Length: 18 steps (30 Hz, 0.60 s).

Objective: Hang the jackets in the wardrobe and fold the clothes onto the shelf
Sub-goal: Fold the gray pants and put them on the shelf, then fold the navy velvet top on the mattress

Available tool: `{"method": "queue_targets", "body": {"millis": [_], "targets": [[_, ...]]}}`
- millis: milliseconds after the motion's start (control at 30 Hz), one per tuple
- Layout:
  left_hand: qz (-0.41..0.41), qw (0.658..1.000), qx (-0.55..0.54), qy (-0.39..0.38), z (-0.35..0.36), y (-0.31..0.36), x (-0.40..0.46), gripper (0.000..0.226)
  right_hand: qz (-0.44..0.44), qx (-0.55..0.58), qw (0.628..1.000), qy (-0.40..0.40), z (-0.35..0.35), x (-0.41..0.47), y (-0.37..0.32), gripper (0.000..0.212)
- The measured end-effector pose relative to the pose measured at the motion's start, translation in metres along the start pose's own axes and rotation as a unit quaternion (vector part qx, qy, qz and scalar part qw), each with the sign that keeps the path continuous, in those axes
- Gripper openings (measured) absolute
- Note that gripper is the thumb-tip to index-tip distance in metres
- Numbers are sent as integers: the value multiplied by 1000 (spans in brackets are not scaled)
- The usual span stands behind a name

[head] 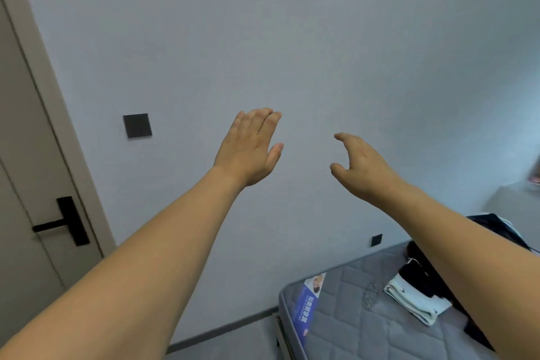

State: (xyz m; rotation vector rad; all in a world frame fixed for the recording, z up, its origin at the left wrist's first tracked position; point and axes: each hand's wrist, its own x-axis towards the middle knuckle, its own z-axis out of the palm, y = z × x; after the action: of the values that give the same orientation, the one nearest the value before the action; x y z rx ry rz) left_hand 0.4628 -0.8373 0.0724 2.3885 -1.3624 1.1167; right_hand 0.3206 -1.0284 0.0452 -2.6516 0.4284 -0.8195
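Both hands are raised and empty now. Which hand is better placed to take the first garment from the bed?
Probably the right hand. The clothes lie on the mattress at lower right, under the right forearm. The left hand is raised toward the door side, farther from them. Both hands hold nothing.

We see a plain pale grey wall (321, 38) filling most of the view. At nine o'clock stands a beige door (26, 184) in a lighter frame (52, 102), tilted by the wide lens, with a black lever handle (62, 222) on a black plate near eight o'clock. Just beside the frame, on the wall, sits a square black switch plate (137, 125). A smaller black socket plate (376, 240) sits low on the wall toward four o'clock. Below it, at five o'clock, lies a grey quilted mattress (365, 324) with a blue printed label (308, 301) on its near corner. A dark skirting strip (222, 330) runs along the wall's foot at six o'clock.
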Motion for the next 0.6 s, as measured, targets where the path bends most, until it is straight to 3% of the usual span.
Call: {"method": "queue_targets", "body": {"millis": [100, 267, 600], "targets": [[24, 997, -67, -19, 68, 44, 47, 60, 59, -25, 998, -11, 0, 11, 71, 64], [131, 986, -86, -58, 164, 120, 111, 61, 162, -36, 986, 8, -13, 19, 193, 62], [178, 970, -128, -106, 314, 231, 212, 59, 305, -19, 952, 15, -3, 7, 389, 58]]}}
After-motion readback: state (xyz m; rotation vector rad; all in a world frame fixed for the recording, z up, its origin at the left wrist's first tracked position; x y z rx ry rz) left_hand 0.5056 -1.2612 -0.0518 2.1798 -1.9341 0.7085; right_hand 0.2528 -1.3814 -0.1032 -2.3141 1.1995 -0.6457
